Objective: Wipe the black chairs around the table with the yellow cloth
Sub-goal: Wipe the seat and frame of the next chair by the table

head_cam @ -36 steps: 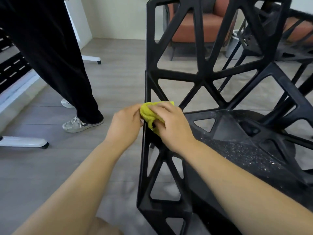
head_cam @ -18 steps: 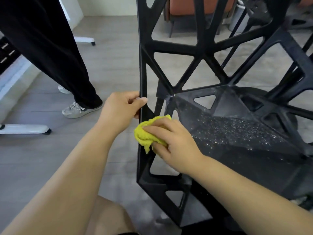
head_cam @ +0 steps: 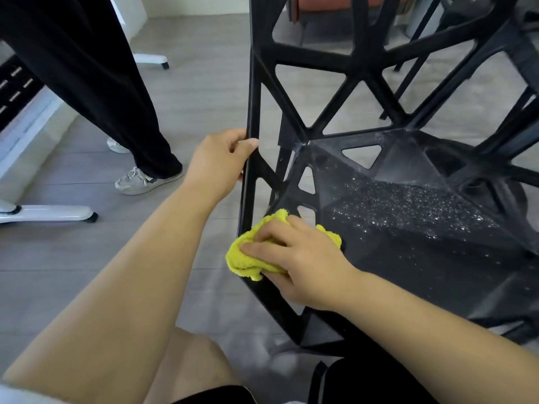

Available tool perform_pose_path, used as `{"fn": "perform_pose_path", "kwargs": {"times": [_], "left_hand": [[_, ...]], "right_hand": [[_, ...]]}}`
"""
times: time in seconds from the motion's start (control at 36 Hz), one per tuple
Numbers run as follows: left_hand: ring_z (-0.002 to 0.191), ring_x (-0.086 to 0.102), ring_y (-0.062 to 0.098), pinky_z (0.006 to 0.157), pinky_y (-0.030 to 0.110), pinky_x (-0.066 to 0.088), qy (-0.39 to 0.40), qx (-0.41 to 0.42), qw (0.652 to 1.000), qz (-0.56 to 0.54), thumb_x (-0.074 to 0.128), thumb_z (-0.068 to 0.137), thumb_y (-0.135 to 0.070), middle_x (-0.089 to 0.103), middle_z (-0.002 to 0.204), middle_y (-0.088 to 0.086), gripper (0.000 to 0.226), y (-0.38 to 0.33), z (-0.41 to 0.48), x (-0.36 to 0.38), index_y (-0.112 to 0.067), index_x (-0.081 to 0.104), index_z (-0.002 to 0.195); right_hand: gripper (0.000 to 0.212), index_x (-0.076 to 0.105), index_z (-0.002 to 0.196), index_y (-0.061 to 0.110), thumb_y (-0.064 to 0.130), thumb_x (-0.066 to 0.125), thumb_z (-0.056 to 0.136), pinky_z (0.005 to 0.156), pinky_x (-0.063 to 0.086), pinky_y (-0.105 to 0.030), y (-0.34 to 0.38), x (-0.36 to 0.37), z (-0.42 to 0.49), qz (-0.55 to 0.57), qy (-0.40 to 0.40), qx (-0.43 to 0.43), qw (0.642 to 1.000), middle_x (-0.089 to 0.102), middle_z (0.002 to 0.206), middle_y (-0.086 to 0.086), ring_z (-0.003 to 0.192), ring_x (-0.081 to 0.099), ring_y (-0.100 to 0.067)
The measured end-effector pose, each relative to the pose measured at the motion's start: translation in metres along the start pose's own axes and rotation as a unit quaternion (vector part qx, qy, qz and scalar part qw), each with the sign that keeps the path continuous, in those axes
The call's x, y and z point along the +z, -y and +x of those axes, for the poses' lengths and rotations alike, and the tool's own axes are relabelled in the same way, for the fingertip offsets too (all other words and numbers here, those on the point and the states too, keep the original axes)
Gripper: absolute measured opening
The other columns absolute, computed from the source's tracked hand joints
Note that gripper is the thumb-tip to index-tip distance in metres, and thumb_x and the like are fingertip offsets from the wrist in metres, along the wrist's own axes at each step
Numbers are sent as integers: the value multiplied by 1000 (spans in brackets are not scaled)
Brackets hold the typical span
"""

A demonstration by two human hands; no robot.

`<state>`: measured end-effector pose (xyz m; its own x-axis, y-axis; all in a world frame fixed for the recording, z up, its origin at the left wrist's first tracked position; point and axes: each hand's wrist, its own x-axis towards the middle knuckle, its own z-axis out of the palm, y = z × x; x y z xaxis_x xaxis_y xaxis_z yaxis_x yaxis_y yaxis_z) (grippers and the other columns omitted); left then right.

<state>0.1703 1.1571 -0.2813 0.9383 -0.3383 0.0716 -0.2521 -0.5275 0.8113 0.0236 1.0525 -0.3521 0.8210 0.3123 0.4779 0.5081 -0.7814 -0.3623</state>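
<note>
both hands served the wipe: left hand (head_cam: 217,163) gripped the chair (head_cam: 254,83) steady, right hand (head_cam: 303,258) clutched the cloth (head_cam: 248,253) against its seat edge.

- The black chair (head_cam: 423,272) runs off the top and right edges, so its backrest top is cut off.
- Much of the yellow cloth (head_cam: 248,252) lies hidden under the right hand (head_cam: 303,258).
- The left hand (head_cam: 217,164) grips the chair's frame edge, its lower fingers out of sight.
- A standing person's trousers (head_cam: 96,77) are cut off by the top edge, and the far sneaker (head_cam: 116,145) is half hidden.
- The orange armchair (head_cam: 323,4) shows only through the backrest gaps.
</note>
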Motion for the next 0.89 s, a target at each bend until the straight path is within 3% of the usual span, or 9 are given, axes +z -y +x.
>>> {"fn": "perform_pose_path", "kwargs": {"times": [0.08, 0.22, 0.33, 0.44, 0.53, 0.61, 0.69, 0.81, 0.89], "left_hand": [[66, 60, 13, 56, 14, 51, -5, 6, 1000, 6, 49, 96, -28, 67, 78, 1, 17, 1, 0, 2, -21, 65, 96], [68, 63, 19, 48, 7, 41, -13, 7, 1000, 19, 48, 96, -33, 68, 83, 5, 23, 3, 0, 0, -18, 66, 99], [74, 65, 23, 55, 15, 47, -17, 0, 1000, 9, 47, 96, -34, 68, 88, 10, 24, 3, -1, 2, -19, 65, 102], [75, 64, 23, 66, 28, 51, -13, -8, 1000, 7, 46, 97, -35, 68, 88, 10, 26, 3, -3, 4, -17, 65, 102], [66, 53, 14, 61, 26, 43, -21, 5, 999, 48, 42, 99, -35, 60, 75, 2, 29, 5, -6, 8, -14, 61, 100], [67, 56, 8, 57, 20, 40, -19, 16, 997, 67, 38, 100, -34, 60, 75, 0, 26, 9, -17, 13, -18, 58, 101], [62, 60, -7, 59, 13, 43, -18, -2, 1000, 22, 36, 100, -32, 66, 84, 4, 25, 14, -29, 20, -18, 56, 105], [63, 62, -7, 72, 23, 50, -26, -9, 1000, -2, 37, 100, -32, 68, 89, 3, 28, 15, -32, 23, -14, 57, 108], [77, 65, 7, 81, 35, 53, -25, -13, 1000, -6, 37, 99, -32, 68, 83, -2, 31, 15, -32, 23, -10, 57, 107]], "right_hand": [[34, 69, 106, 18, 19, 52, 77, 53, 48, -37, -4, 3, 7, -8, -31, 32, 999, 62, 96, -5, 73, 53, -31], [33, 64, 111, 14, 22, 52, 81, 63, 50, -43, -22, 12, 39, 16, -125, 268, 955, 57, 100, -8, 88, 56, -34], [32, 62, 112, 11, 16, 58, 81, 61, 45, -37, -28, 16, 54, -23, -139, 276, 951, 56, 103, -10, 91, 54, -31], [28, 56, 116, 15, 21, 49, 90, 64, 35, -34, -37, 11, 53, -74, -60, 362, 927, 52, 112, -8, 97, 52, -33], [29, 54, 116, 15, 23, 47, 89, 73, 38, -37, -53, -5, 55, -100, 46, 410, 905, 51, 117, -10, 104, 53, -36], [31, 57, 116, 14, 22, 54, 86, 80, 38, -37, -66, -20, 51, -110, 120, 413, 896, 51, 121, -11, 111, 51, -36], [29, 63, 113, 21, 19, 55, 85, 77, 37, -33, -64, -27, 45, -59, 117, 401, 907, 55, 119, -6, 109, 53, -31], [29, 65, 110, 31, 25, 58, 83, 78, 42, -31, -28, -22, 35, -6, 102, 337, 936, 57, 110, 1, 104, 55, -23], [30, 64, 115, 24, 33, 58, 87, 80, 46, -35, 3, -15, 22, -24, 92, 253, 963, 53, 110, 3, 102, 53, -23]]}}
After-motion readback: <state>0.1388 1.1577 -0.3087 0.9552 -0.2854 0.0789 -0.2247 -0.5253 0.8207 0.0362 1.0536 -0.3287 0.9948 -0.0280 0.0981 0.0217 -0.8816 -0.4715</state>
